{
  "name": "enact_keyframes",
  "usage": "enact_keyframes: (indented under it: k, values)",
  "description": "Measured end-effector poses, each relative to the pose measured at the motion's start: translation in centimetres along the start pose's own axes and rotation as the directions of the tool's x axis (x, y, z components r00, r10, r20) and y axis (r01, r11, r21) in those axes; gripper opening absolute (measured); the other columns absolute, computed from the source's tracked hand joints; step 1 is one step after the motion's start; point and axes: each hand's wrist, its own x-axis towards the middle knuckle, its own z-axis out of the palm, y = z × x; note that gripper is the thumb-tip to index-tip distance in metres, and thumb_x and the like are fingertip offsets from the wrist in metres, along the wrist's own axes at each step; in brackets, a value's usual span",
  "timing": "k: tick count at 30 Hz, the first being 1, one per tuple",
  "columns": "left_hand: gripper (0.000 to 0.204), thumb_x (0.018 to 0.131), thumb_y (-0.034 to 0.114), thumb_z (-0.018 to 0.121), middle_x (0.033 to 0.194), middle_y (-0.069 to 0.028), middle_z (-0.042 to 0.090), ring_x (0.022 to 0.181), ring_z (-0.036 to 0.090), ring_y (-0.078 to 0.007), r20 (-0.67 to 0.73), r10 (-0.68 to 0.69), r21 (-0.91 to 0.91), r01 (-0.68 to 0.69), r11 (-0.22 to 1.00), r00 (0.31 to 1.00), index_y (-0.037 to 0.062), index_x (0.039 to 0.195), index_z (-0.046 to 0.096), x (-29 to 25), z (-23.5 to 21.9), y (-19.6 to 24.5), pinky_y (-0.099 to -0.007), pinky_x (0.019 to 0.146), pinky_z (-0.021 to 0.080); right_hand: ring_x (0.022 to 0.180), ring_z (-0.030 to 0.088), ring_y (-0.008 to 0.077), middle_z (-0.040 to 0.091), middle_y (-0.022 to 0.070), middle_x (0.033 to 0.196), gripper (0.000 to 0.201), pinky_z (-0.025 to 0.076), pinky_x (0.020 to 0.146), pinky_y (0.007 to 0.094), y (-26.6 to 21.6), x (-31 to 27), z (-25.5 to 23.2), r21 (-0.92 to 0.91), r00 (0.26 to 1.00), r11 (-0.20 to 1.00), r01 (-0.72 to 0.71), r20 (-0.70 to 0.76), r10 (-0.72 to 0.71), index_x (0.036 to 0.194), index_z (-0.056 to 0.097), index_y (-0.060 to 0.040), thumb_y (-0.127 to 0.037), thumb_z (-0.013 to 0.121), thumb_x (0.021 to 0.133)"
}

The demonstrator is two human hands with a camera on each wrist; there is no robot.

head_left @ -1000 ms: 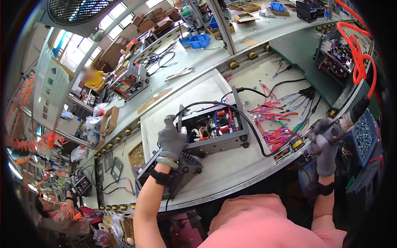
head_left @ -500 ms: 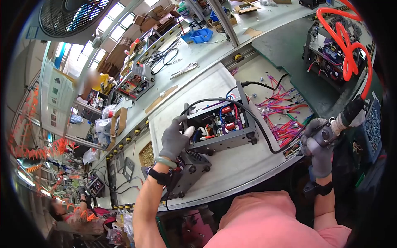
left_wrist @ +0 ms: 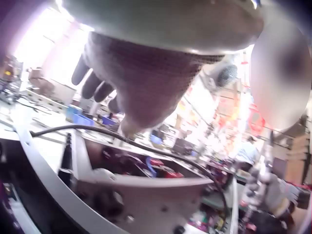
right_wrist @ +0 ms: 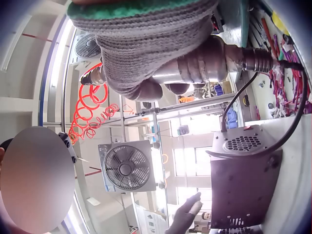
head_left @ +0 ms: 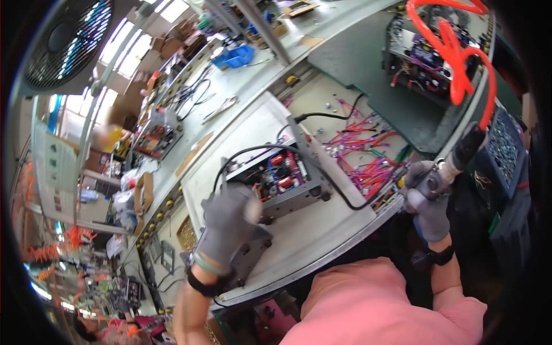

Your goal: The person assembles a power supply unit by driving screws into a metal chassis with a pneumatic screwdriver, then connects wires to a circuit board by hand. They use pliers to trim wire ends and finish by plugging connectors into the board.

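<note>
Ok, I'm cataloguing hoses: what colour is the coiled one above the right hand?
The coiled hose is bright red, clearest in the head view.

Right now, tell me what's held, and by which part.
The right hand grips a silvery, cylindrical metal tool around its body; the gray-gloved left hand looks empty.
</note>
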Motion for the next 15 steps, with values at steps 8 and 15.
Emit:
enact_keyframes:
  k: [8,15]
  values:
    - [0.03,0.084,0.018,0.06,0.111,-0.0151,0.065,0.107,0.061,-0.0313,0.17,0.314,-0.215,-0.275,0.937,0.934,0.002,0.109,0.066,5.9,14.3,15.7,-0.0424,0.098,0.044,0.067,0.053,0.0058,0.057,0.0006,0.086,0.038,0.042,0.052,0.0203,-1.3,-1.0,0.0,-0.009,0.995,0.999,-0.038,-0.095,0.037,0.104,0.058,-0.0081,0.011,0.061,0.072]
    - [0.028,0.084,0.027,0.056,0.101,-0.0091,0.068,0.11,0.059,-0.026,0.42,0.171,-0.042,-0.17,0.985,0.891,0.0082,0.099,0.071,9.9,18.1,13.5,-0.0563,0.104,0.031,0.07,0.056,0.0102,0.054,0.0029,0.088,0.041,0.042,0.049,0.0199,-1.2,-1.8,0.2,-0.176,0.986,0.979,0.099,-0.115,-0.121,0.11,0.054,-0.008,0.007,0.053,0.072]
